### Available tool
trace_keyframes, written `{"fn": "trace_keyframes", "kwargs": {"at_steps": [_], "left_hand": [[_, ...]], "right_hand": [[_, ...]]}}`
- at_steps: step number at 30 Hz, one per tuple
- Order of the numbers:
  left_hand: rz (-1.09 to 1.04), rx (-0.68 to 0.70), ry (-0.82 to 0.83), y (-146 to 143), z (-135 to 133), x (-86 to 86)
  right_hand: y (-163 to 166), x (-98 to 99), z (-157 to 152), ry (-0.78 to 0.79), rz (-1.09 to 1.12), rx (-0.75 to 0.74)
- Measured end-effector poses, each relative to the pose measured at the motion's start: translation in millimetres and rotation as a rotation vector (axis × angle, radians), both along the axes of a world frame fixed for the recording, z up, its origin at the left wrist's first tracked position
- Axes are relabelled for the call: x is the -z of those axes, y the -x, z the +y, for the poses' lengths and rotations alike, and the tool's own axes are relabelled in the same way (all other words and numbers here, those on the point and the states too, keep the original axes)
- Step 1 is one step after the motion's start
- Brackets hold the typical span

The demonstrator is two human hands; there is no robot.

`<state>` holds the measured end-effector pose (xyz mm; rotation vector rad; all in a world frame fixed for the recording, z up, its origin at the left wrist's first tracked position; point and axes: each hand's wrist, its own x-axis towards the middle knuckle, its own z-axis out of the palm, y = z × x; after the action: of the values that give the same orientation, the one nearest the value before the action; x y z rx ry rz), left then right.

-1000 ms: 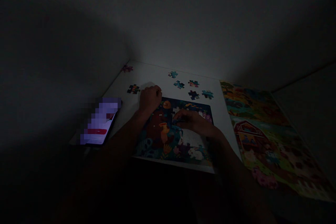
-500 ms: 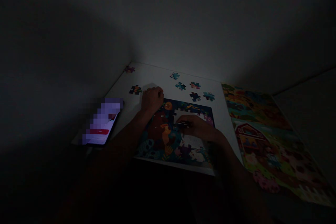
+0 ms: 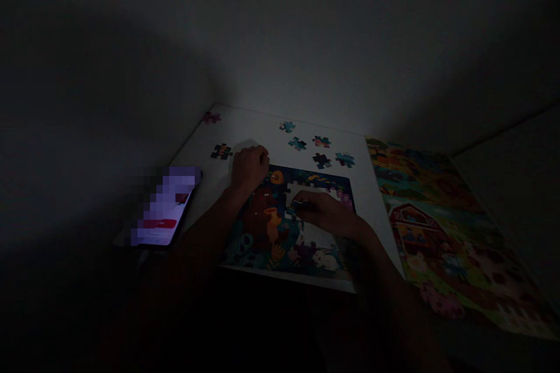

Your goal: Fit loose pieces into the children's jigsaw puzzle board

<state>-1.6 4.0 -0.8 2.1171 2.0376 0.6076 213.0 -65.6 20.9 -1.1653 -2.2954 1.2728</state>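
A partly built colourful jigsaw puzzle (image 3: 266,239) lies on a white board (image 3: 258,128) in a dark room. My left hand (image 3: 249,166) rests as a closed fist on the puzzle's upper left corner. My right hand (image 3: 324,213) is over the middle of the puzzle, with its fingers pinched on a small puzzle piece (image 3: 297,205) at the edge of an unfilled white gap. Several loose pieces (image 3: 321,160) lie on the board beyond the puzzle, and one more loose piece (image 3: 221,152) sits left of my left hand.
A lit phone (image 3: 164,207) lies at the board's left edge. A finished farm puzzle sheet (image 3: 437,227) with a red barn lies to the right. A lone piece (image 3: 211,118) sits at the board's far left corner. Walls close in behind.
My right hand has shifted slightly over the puzzle's gap while still pinching the piece. My left fist has stayed at the corner.
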Motion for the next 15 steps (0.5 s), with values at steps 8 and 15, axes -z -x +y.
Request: {"fn": "trace_keyframes", "kwargs": {"at_steps": [8,15], "left_hand": [[0.014,0.061,-0.033,1,-1,-1.8],[0.019,0.197,-0.038,1,-3,0.3]], "right_hand": [[-6,14.3,9,-0.072,-0.022,0.263],[-14,22.1,20,0.006,0.098,0.471]]}}
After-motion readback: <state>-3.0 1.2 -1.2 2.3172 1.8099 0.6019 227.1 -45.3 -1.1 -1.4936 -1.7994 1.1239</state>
